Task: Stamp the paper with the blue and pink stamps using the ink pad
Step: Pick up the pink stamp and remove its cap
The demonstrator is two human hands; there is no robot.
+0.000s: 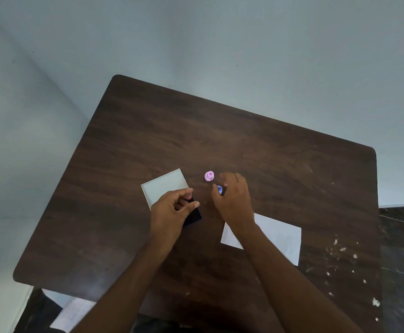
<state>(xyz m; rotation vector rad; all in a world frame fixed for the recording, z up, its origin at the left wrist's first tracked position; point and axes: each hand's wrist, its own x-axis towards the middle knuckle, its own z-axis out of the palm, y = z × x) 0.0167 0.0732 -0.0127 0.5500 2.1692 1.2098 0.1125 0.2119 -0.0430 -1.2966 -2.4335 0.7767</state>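
Note:
My right hand [232, 198] curls around the small blue stamp [219, 189], fingers closed on it just above the table. The pink stamp [209, 176] stands free a little behind and to the left of it. My left hand [172, 210] grips the dark ink pad [193, 216], thumb along its right edge. The pad's pale open lid [162, 185] lies flat behind the left hand. A white sheet of paper [277, 236] lies at the right, partly under my right forearm.
Everything sits on a dark wooden table [244, 131] pushed against a pale wall. White paint flecks [340, 248] mark the table's right side. A dark tiled floor [402, 236] shows past the right edge.

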